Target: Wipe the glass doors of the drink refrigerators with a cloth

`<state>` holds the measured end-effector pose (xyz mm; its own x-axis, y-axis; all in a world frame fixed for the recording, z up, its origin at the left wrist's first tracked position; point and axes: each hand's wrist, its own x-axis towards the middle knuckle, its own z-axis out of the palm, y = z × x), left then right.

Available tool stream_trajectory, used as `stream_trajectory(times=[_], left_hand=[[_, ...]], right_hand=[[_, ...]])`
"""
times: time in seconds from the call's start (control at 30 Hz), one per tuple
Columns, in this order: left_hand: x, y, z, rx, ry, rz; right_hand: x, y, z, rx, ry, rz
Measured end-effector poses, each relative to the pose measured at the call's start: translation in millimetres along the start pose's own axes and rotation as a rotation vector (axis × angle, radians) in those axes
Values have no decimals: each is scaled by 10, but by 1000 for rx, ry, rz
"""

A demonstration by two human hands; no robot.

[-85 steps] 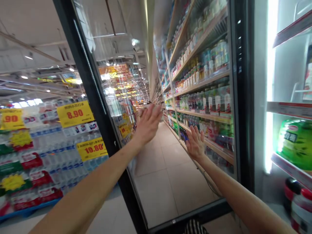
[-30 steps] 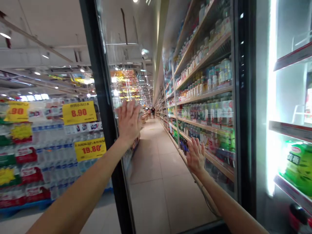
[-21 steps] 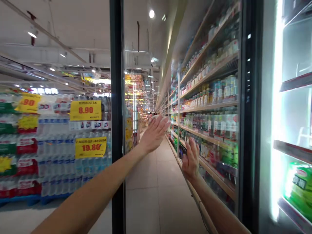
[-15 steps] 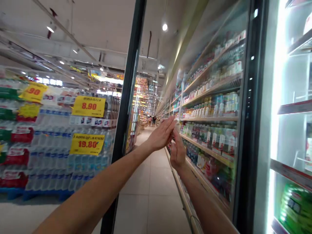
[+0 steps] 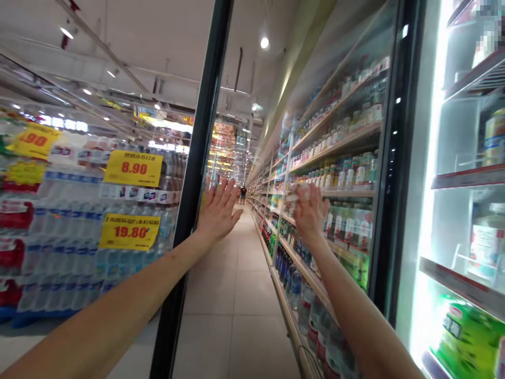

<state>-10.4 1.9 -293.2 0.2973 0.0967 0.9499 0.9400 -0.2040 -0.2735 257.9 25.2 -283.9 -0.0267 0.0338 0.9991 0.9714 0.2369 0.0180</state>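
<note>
White cloth [image 5: 303, 187] is in the right grip [image 5: 311, 218], before the glass door [image 5: 204, 126].

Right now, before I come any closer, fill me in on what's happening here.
A person has both arms raised at a dark-framed glass door beside lit cooler shelves. The left hand is spread open near the door's left edge, with nothing visible in it. The right hand has a whitish wad at its fingers; blur hides whether it is cloth or paper. A green package sits on a low shelf at the right.
</note>
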Motion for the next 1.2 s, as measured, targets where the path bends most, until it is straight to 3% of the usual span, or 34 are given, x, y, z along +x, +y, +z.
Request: stream_trajectory(times=[0.1,0.17,0.23,0.33,0.4,0.47,0.6,0.67,0.73,0.83,0.9,0.93,1.0,1.1,1.17,1.2], left_hand=[[-7,14,18,18,12,-1],[-12,16,23,22,17,-2],[-14,14,30,16,23,3],[-11,7,45,-9,34,12],[-7,7,48,-26,40,14],[-5,12,39,-32,34,13],[-6,30,10,-6,27,9],[-6,32,12,3,30,8],[-8,27,29,4,32,7],[-19,18,66,0,44,6],[-34,15,81,-7,44,3],[-43,14,83,-11,42,2],[-60,15,79,-18,37,2],[-73,15,64,-18,42,10],[-74,15,60,-16,50,13],[-73,16,61,-16,51,12]], right_hand=[[43,624,-86,-5,127,387],[54,656,-79,40,191,447],[45,384,-23,96,194,294],[31,-103,71,121,55,-128],[20,-118,70,86,-16,-251],[-8,196,4,26,-19,-144],[-99,1055,-123,-62,156,436],[-163,1133,-98,-41,214,512],[-243,907,-22,5,208,373],[-370,421,83,49,97,16],[-444,334,78,40,-5,-157],[-472,402,48,26,-46,-182],[-494,715,-41,-16,-61,-60],[-422,1220,-147,-61,88,428],[-349,1278,-146,-46,166,593],[-326,1194,-124,-31,169,569]])
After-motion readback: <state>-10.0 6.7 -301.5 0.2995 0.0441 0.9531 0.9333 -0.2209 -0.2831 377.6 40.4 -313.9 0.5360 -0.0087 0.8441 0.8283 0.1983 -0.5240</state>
